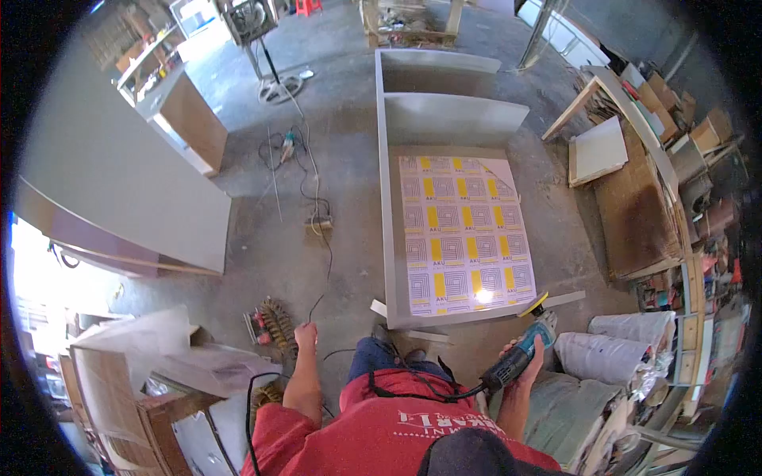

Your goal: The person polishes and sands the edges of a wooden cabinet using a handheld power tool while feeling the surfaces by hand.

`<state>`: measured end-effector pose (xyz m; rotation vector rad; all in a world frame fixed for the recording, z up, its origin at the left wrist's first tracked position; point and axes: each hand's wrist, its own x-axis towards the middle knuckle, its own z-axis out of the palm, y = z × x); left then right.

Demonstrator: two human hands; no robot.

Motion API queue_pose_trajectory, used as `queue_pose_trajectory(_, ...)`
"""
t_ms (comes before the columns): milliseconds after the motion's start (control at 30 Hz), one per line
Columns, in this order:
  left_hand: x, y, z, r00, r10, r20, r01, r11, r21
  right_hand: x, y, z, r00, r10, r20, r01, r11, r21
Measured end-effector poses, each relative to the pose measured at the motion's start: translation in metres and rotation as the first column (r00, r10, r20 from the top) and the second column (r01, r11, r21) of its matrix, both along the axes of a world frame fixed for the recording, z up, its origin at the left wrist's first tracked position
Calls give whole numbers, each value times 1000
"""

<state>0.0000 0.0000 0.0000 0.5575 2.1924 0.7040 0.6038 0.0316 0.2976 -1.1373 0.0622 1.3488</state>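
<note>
My right hand (pixel 528 357) is wrapped round a teal and black angle grinder (pixel 516 357), whose yellow disc (pixel 533 305) is near the lower right corner of a grey cabinet frame (pixel 386 198). Inside the frame lies a panel covered with yellow and white printed film (pixel 464 238), its top right corner peeled or folded. My left hand (pixel 305 333) is closed on a thin dark cord (pixel 325 282) that runs up across the floor. The grinder's own black cable passes in front of the red shirt.
A large grey panel (pixel 119 166) stands at the left, near a wooden box (pixel 190 119). Cords and a power tool (pixel 288 147) lie on the floor. Wrapped rolls (pixel 603 357) and a brown board (pixel 635 214) are at the right. Plastic-covered furniture (pixel 119 397) sits lower left.
</note>
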Motion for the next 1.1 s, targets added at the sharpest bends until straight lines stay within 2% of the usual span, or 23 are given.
queue_pose_trajectory(67, -13, 25, 16, 977, 205, 59, -211, 969, 126, -15, 14, -19, 999, -22, -24, 23, 998, 53)
queue_pose_trajectory(100, -32, -76, 65, 979, 203, -18, -202, 979, 27, -11, -53, 5, 997, -32, -76, 27, 998, -61)
queue_pose_trajectory(133, -35, -74, 49, 939, 280, 200, -319, 926, 200, -3, -51, 8, 996, -41, -85, 37, 998, -44)
queue_pose_trajectory(167, -45, -48, 39, 858, 290, 425, -451, 821, 351, 0, -37, 6, 994, -50, -100, 50, 999, -4)
queue_pose_trajectory(200, -60, -19, 47, 578, 227, 784, -660, 695, 286, 0, -22, 5, 993, -61, -100, 65, 997, 31)
queue_pose_trajectory(233, -72, -3, 69, 589, 210, 781, -646, 703, 298, -7, -18, 5, 988, -83, -130, 87, 996, 24)
queue_pose_trajectory(300, -95, 33, 118, 751, 495, 437, -641, 704, 306, -20, -12, 7, 979, -122, -162, 126, 992, 16)
queue_pose_trajectory(333, -107, 48, 136, 758, 484, 436, -631, 713, 305, -25, -11, 8, 983, -123, -140, 129, 991, 32)
queue_pose_trajectory(400, -138, 79, 165, 626, 593, 506, -779, 499, 379, -43, -3, 16, 989, -115, -88, 121, 991, 64)
queue_pose_trajectory(433, -156, 95, 175, 634, 587, 503, -773, 508, 380, -56, 7, 18, 988, -126, -90, 132, 989, 62)
queue_pose_trajectory(500, -200, 120, 198, 662, 566, 492, -746, 430, 509, -86, 25, 19, 985, -168, 41, 165, 984, 66)
queue_pose_trajectory(533, -222, 137, 212, 675, 554, 488, -734, 441, 516, -105, 42, 20, 970, -234, 65, 230, 971, 58)
queue_pose_trajectory(600, -264, 167, 238, 614, 669, 419, -778, 423, 465, -143, 74, 28, 960, -273, 65, 271, 962, 46)
queue_pose_trajectory(633, -291, 179, 245, 628, 659, 414, -768, 440, 465, -163, 91, 37, 953, -293, 77, 291, 956, 33)
queue_pose_trajectory(667, -317, 187, 253, 682, 584, 440, -725, 461, 513, -183, 107, 44, 960, -278, 1, 276, 954, 120)
queue_pose_trajectory(700, -339, 195, 257, 729, 507, 459, -681, 475, 556, -198, 121, 40, 959, -285, -1, 283, 951, 127)
queue_pose_trajectory(833, -380, 241, 335, 820, 495, 285, -559, 592, 580, -266, 175, 79, 976, -217, 28, 211, 967, 147)
queue_pose_trajectory(900, -398, 263, 370, 844, 454, 285, -526, 599, 604, -293, 200, 101, 976, -216, 31, 209, 966, 151)
queue_pose_trajectory(967, -415, 290, 397, 933, 316, 170, -352, 710, 610, -312, 224, 114, 979, -204, 3, 199, 958, 205)
queue_pose_trajectory(1000, -419, 307, 407, 938, 307, 160, -338, 718, 609, -322, 238, 117, 977, -215, -4, 212, 957, 198)
queue_pose_trajectory(1067, -419, 339, 423, 983, 174, -60, -100, 781, 616, -341, 263, 122, 965, -259, 39, 250, 956, 150)
queue_pose_trajectory(1100, -413, 355, 435, 985, 159, -71, -83, 785, 613, -352, 275, 127, 962, -272, 30, 266, 953, 143)
